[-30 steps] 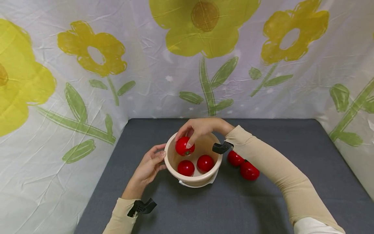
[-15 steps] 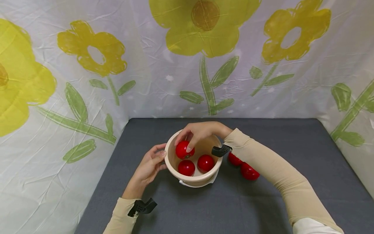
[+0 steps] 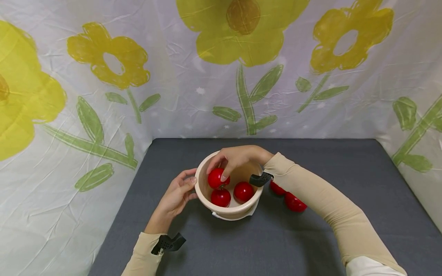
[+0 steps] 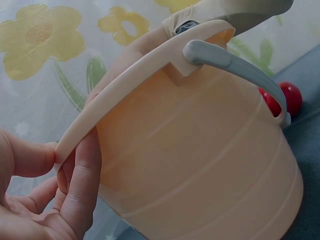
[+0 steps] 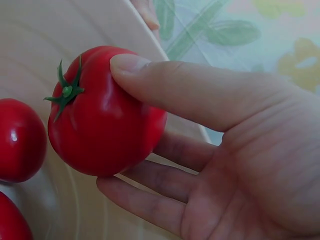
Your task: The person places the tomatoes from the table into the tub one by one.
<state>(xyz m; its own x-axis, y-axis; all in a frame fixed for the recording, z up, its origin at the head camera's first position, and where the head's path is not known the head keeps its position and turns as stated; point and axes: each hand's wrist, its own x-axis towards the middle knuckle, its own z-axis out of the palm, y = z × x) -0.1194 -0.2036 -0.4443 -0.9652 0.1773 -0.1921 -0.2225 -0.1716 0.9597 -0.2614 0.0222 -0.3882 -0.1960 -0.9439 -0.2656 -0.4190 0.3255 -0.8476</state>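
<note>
A cream bucket (image 3: pixel 203 197) stands on the dark table. My left hand (image 3: pixel 177 194) pinches its rim on the left side, thumb outside in the left wrist view and fingers under the lip. Inside the bucket, my right hand (image 3: pixel 236 159) holds a red tomato (image 5: pixel 107 117) between thumb and fingers; its green stem end faces away from the palm. Two more tomatoes lie on the bucket floor, a left tomato (image 3: pixel 221 197) just below the held one and a right tomato (image 3: pixel 243 192).
Right of the bucket, two red tomatoes (image 3: pixel 295 202) lie on the table (image 3: pixel 262 245), partly covered by the right sleeve. The bucket's pale handle (image 4: pixel 240 67) hangs down its side. A flower-printed cloth (image 3: pixel 186 96) rises behind the table.
My right hand has lowered the held tomato deeper into the bucket, closer to the left tomato there. My left hand keeps its grip on the rim.
</note>
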